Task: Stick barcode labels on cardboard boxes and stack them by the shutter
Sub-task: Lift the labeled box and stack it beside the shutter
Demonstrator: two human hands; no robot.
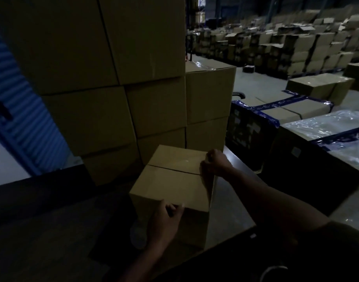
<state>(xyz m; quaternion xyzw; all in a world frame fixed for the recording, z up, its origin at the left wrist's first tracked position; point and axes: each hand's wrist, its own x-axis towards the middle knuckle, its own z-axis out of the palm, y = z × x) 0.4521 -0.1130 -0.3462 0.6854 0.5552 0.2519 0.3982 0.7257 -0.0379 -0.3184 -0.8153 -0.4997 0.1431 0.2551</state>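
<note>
- Gripping the near left top edge of a cardboard box (172,186), the left hand (166,219) has its fingers curled over onto the box's top and its palm against the near side.
- The box stands upright on a dark surface (231,216); its long axis runs away from the person and slightly to the right, and the seam between its closed top flaps crosses that axis.
- At the right end of that seam, the right hand (214,162) is curled over the box's top right edge, fingers bent onto the cardboard; whether it pinches anything small there cannot be told in the dim light.
- Just behind the box rises a stack of boxes (117,78), several layers tall, with a lower column on its right side.
- Left of the stack, a blue ribbed shutter (14,110) shows.
- To the right, well apart, lie wrapped cartons (308,127) bound with blue tape and clear film.
- Farther back, rows of stacked cartons (286,43) fill the warehouse floor.
</note>
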